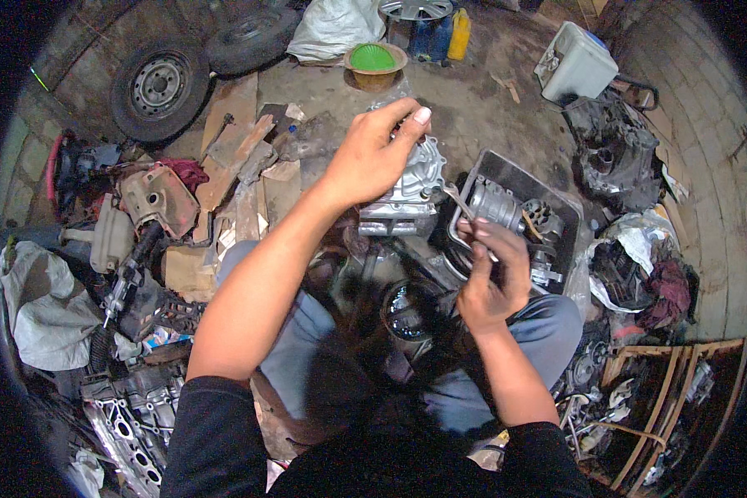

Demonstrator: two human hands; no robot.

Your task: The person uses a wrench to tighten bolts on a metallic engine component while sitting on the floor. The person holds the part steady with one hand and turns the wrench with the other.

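Note:
My left hand (378, 149) grips the top of a silver metal engine part (411, 195) that stands upright between my knees. My right hand (491, 278) is closed around the handle of a wrench (456, 199), whose head reaches the side of the silver part. Just right of the wrench, a grey cylindrical metal part (506, 207) lies in a black plastic tray (506, 170). A dark round part (407, 311) sits below, between my legs in blue trousers.
A wheel with tyre (159, 87) leans at the back left. A green bowl (373, 58), a yellow bottle (459, 33) and a white plastic tank (574, 62) stand behind. Engine parts, rags and cardboard crowd both sides; wooden slats (664, 398) lie at lower right.

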